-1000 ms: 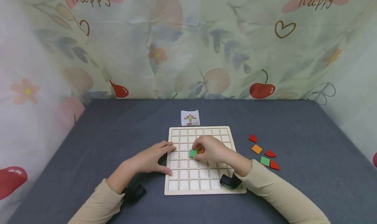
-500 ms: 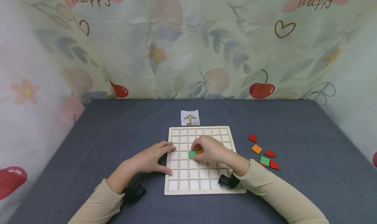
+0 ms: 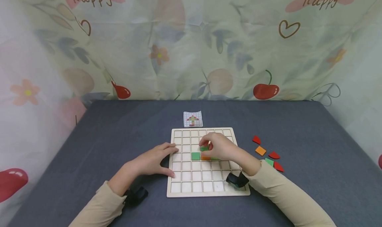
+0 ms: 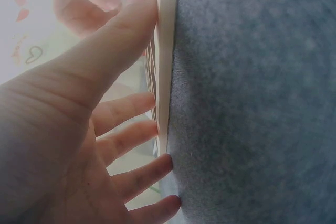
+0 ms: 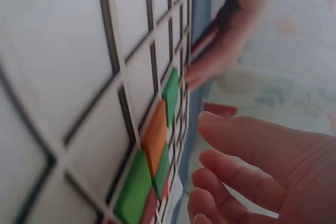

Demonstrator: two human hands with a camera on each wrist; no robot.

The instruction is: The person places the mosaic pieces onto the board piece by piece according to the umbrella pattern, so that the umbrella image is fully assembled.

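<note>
My left hand rests at the left edge of the wooden grid board, thumb and fingers spread along its rim. Over the board's middle is my right hand, its fingers loosely bent with nothing between them; in the right wrist view the fingertips are apart from the tiles. A green square tile lies in a cell left of an orange square tile. Another green tile sits above the orange one. A light green tile and some red are partly hidden by the hand in the head view.
Right of the board lie loose tiles: an orange square, a partly covered green one and several red quarter-rounds. A small pattern card lies behind the board on the dark cloth. A printed curtain hangs behind.
My right hand has let go of the left green tile, which stays in its cell, and has moved slightly right and up. The left hand has kept its place.
</note>
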